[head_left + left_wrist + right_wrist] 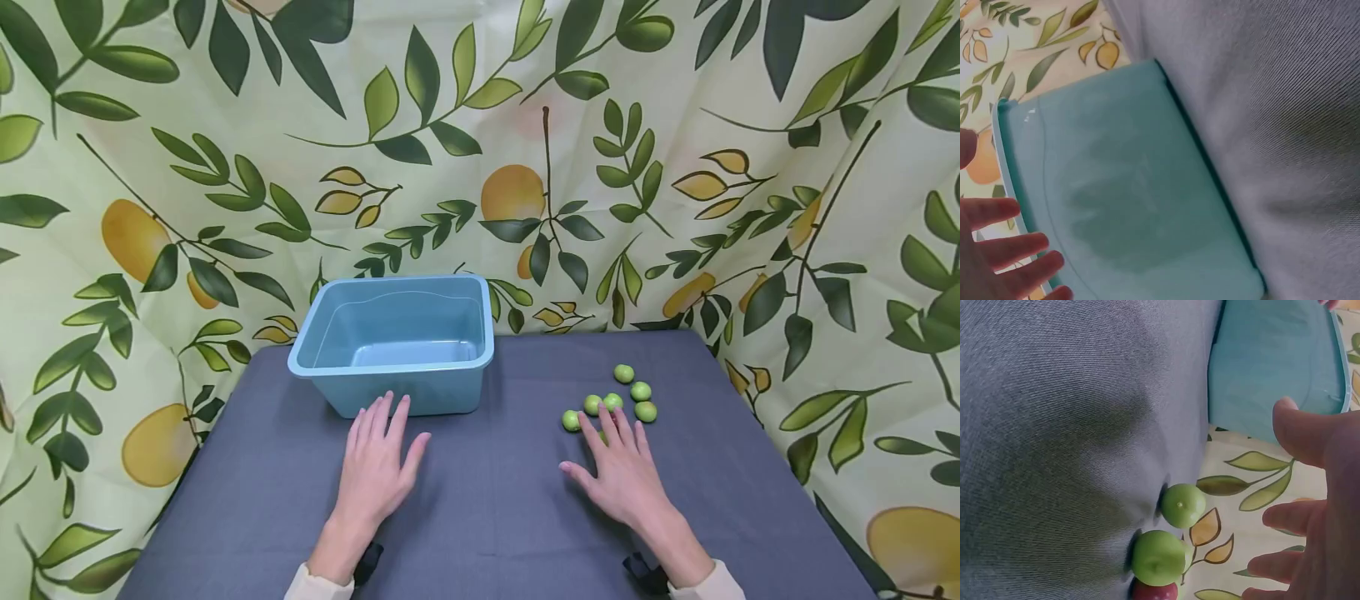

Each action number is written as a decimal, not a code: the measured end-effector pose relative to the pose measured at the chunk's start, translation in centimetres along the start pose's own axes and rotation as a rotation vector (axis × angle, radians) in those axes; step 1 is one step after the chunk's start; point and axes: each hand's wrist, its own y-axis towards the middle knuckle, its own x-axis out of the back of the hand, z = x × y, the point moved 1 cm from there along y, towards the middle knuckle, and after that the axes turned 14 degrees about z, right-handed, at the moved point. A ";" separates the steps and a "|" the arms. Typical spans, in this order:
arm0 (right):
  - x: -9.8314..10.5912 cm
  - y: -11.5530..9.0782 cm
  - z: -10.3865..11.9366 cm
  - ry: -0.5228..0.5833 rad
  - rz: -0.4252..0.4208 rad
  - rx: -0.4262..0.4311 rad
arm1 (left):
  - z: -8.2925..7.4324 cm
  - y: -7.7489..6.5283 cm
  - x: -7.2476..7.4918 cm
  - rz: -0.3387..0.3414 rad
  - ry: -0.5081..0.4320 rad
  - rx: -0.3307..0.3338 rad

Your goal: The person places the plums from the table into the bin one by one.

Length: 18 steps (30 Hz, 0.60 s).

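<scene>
A light-blue plastic bin [405,390] sits at the back left of the table, and no contents show inside it. My left hand [378,475] is in front of the bin, its fingers spread and holding nothing. In the left wrist view, the bin's side wall [1129,187] lies beyond the fingertips. Several small round green fruits [623,373] lie loosely grouped on the right. Over their near edge is my right hand [622,479], fingers spread and holding nothing, partly hiding one. The right wrist view shows green fruits [1158,557] and a dark red one [1155,591] at the bottom edge.
A dark grey-blue cloth [487,500] covers the table. Behind it and along both sides hangs a white curtain [465,175] printed with leaves and orange fruit. Bare cloth lies between the bin and the fruits.
</scene>
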 end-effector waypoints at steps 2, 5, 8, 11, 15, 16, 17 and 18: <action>0.1 0.0 -0.2 0.009 -0.002 0.002 | 0.1 0.4 0.2 -0.056 -0.001 -0.040; 0.2 0.1 -0.5 0.018 -0.006 0.008 | 0.2 1.0 0.7 -0.114 -0.010 -0.085; 0.2 0.2 -0.9 0.023 -0.012 0.013 | 0.3 1.6 1.3 -0.145 -0.018 -0.111; 0.3 0.3 -1.3 0.034 -0.025 0.019 | 0.6 2.1 1.8 -0.162 -0.022 -0.117; 0.3 0.4 -1.7 0.072 -0.028 0.026 | 1.3 2.7 2.5 -0.181 -0.018 -0.110; 0.3 0.5 -1.8 0.088 -0.027 0.024 | 1.4 2.9 2.7 -0.187 -0.016 -0.108; 0.3 0.5 -1.9 0.105 -0.030 0.024 | 1.6 3.1 2.8 -0.195 -0.013 -0.105; 0.3 0.5 -2.0 0.126 -0.031 0.022 | 1.8 3.3 3.0 -0.200 -0.012 -0.102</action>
